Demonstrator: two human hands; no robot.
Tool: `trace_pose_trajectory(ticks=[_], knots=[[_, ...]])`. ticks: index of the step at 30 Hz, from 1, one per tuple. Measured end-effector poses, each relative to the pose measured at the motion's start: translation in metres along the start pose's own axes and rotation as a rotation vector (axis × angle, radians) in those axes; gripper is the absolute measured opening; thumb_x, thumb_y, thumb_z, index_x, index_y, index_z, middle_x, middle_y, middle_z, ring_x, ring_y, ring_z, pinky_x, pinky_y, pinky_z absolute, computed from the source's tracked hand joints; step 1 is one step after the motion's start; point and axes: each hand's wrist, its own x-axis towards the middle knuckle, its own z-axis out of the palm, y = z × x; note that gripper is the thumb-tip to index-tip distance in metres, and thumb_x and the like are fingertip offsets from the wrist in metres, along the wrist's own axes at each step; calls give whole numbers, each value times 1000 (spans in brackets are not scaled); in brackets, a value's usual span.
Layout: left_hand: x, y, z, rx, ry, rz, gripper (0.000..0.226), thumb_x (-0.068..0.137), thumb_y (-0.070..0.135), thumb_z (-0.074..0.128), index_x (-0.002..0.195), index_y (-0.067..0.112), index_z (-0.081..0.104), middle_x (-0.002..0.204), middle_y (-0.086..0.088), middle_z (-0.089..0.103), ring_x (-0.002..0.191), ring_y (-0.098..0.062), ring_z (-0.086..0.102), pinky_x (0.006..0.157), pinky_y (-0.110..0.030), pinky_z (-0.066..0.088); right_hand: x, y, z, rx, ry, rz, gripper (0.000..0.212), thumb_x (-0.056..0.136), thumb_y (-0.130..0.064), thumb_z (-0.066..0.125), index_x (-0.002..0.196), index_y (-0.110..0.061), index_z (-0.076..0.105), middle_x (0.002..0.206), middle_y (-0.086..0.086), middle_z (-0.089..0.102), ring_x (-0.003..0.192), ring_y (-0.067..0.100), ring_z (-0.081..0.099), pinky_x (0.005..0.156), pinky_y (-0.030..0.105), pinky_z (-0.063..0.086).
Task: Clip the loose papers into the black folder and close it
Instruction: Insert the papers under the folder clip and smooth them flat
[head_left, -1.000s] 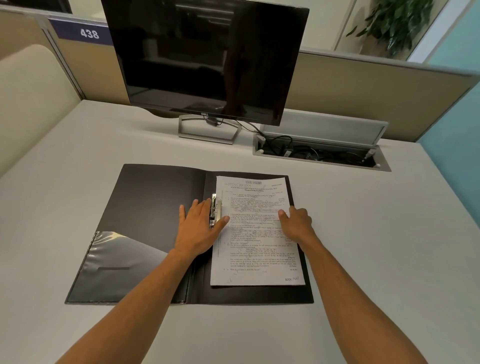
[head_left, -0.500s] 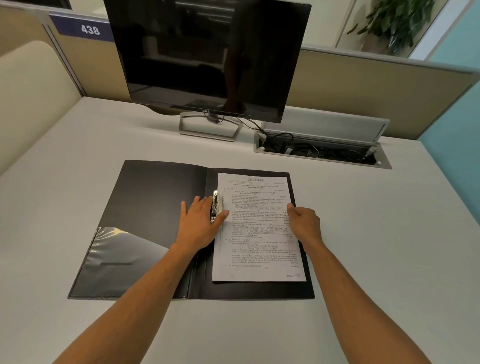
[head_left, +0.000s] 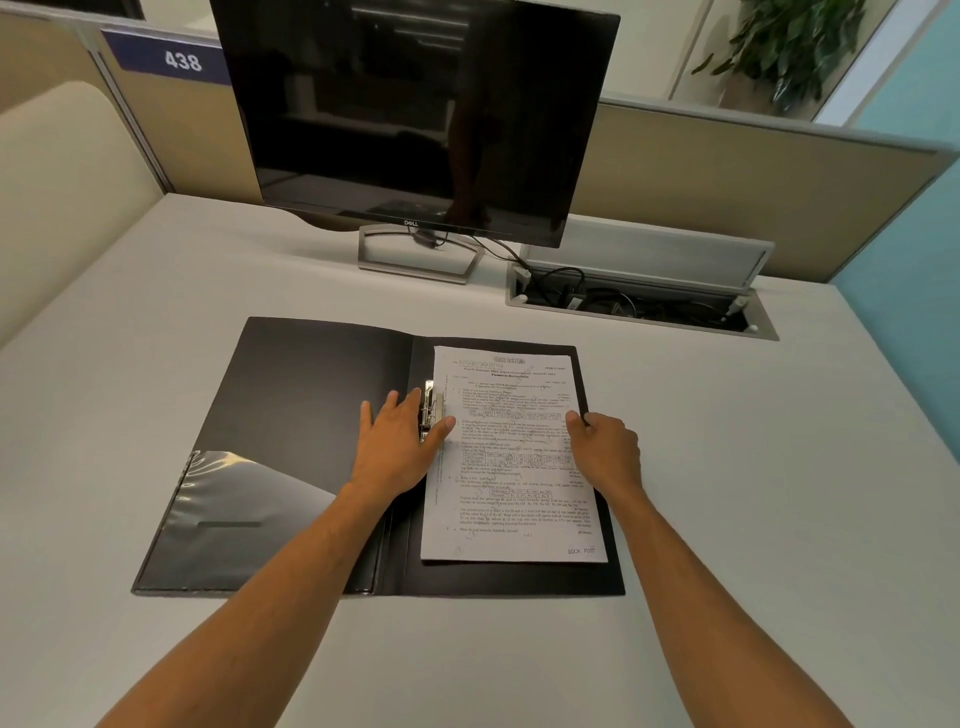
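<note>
The black folder (head_left: 306, 395) lies open and flat on the desk. Its left flap has a clear plastic pocket (head_left: 228, 509) at the bottom. A stack of printed papers (head_left: 511, 467) lies on the right half, left edge against the metal clip (head_left: 431, 408) near the spine. My left hand (head_left: 397, 447) rests flat beside the clip, fingers spread, thumb on the papers' left edge just below the clip. My right hand (head_left: 605, 452) is curled at the papers' right edge, thumb on top and fingers hidden under the edge.
A dark Dell monitor (head_left: 415, 114) on a metal stand (head_left: 415, 254) stands behind the folder. To its right an open cable tray (head_left: 644, 306) with wires is set into the desk (head_left: 779, 467). Beige partition panels (head_left: 727, 182) enclose the back.
My right hand has slid from on top of the papers out to their right edge and curled around it. My left hand has stayed by the clip.
</note>
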Motion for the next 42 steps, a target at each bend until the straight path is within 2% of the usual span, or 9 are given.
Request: trace_pose_trajectory(ticks=[5,9,15,18,21,25,29,39,42], knots=[[4,1,1,-155,55,-34,75,90,59,45,148,15,28,148,-7,45,144,-24,29,121,-50,1,-10,-2,-6,29,-12,-29,37,98,-34,46,122,-9,58,112,9,68,91,23,62,75,29,49],[8,2,2,-325,72,-60,72,90,51,54,147,15,27,135,-3,59,134,-24,46,121,-49,4,-12,1,-10,48,-64,-94,27,96,-12,43,112,-13,64,116,4,68,77,14,62,53,18,43],[5,8,-3,-494,125,-75,64,90,38,61,144,15,34,113,7,70,121,-19,57,121,-50,6,-14,3,-14,80,-92,-138,29,96,-10,46,119,-16,63,118,5,68,82,15,61,55,18,46],[3,6,-5,-555,155,-85,58,88,34,66,139,18,43,106,13,67,114,-19,61,115,-56,27,-15,4,-14,89,-91,-136,29,96,-11,47,120,-17,62,117,5,68,80,14,61,55,18,45],[-2,1,-5,-519,172,-37,43,89,35,63,129,23,53,117,5,68,113,-18,62,110,-58,34,-16,4,-15,82,-93,-139,29,96,-11,46,121,-16,61,117,5,67,80,13,59,56,19,45],[-15,1,-4,-353,216,29,29,94,37,54,119,24,62,116,2,69,109,-18,63,119,-55,14,-17,3,-17,41,-100,-142,30,96,-11,45,120,-17,60,117,4,67,79,14,59,56,19,45],[-26,1,-4,-261,249,59,29,95,41,50,111,22,66,112,1,70,109,-20,62,120,-51,11,-18,2,-19,9,-108,-142,30,96,-10,42,119,-14,61,119,5,67,82,16,59,61,23,48],[-49,0,-5,-196,335,164,35,91,41,53,109,14,68,107,-5,73,95,-24,67,110,-49,36,-23,0,-24,20,-133,-142,27,96,-15,46,120,-15,58,119,6,66,87,18,61,71,29,52],[-51,-1,-4,-202,333,163,39,89,46,50,103,16,69,100,-2,73,84,-19,64,93,-48,51,-24,0,-24,-4,-134,-154,28,97,-16,46,122,-14,57,122,7,65,86,16,58,71,28,51]])
